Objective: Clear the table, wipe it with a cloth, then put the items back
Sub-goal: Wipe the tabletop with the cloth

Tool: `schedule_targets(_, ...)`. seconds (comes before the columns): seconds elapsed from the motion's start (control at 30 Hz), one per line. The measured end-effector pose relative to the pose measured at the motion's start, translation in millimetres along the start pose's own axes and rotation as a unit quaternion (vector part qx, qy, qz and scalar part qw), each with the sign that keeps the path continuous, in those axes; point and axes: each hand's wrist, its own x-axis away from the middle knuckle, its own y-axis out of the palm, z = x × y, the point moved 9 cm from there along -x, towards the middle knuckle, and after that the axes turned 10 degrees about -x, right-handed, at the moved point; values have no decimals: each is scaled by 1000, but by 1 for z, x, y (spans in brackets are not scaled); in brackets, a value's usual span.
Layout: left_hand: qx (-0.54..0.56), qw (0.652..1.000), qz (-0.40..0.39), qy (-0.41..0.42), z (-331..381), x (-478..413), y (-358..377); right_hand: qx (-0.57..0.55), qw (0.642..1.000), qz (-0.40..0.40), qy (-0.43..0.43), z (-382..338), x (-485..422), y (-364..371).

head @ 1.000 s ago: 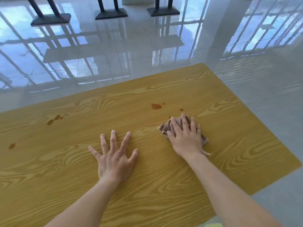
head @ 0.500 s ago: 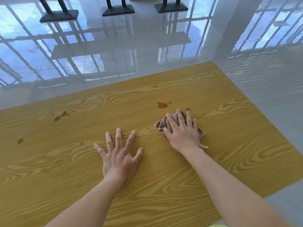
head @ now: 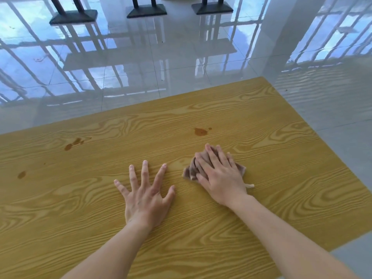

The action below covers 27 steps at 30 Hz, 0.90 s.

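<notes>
1. Wood-grain laminate table (head: 201,248): left hand (head: 145,196) lies flat, fingers spread, holding nothing.
2. Right hand (head: 219,178) presses down on bunched brown cloth (head: 190,172), fingers nearly straight, no real grip. Cloth could slip out or smear.
3. Brown spill (head: 200,131) just beyond right fingertips. More spots (head: 73,143) far left of left fingers, easily missed.
4. Beyond: glossy tiled floor (head: 181,67), black table bases (head: 146,11).

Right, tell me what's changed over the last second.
The right hand, pressing the cloth, slid it leftward across the table, closer to the left hand. The left hand stayed flat and spread on the wood. The large brown stain beyond the cloth is still unwiped.
</notes>
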Motion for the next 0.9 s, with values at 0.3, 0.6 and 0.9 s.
schedule_targets(0.3,-2,1000,-4,-3,0,1,0,-50,961,52,268,133,-64,-48)
schedule_targets(0.6,20,1000,-16,8,6,-7,-4,19,994,38,98,109,10,-29)
schedule_targets(0.9,-3,1000,1,-9,23,-66,-9,-2,988,56,141,89,-66,-38)
